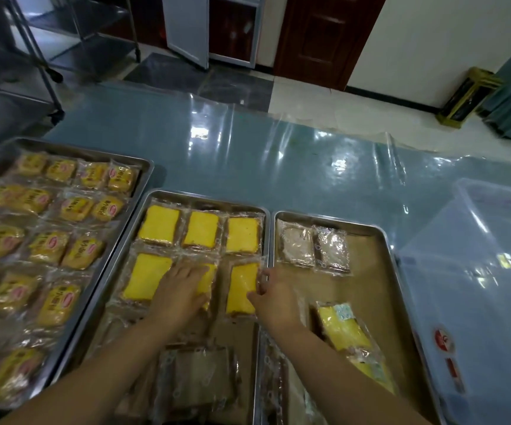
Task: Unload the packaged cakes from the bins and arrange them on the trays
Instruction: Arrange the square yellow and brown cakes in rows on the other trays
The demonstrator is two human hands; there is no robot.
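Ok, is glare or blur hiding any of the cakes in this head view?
Head view: glare streaks the plastic table cover, not the trays; middle tray cakes read clearly; left tray labels are soft; edges bow from the wide lens.

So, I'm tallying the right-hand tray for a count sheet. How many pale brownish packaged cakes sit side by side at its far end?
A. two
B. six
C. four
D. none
A: two brownish packaged cakes lie side by side at the far end of the right tray, while the yellow packaged cakes on it lie nearer the person.
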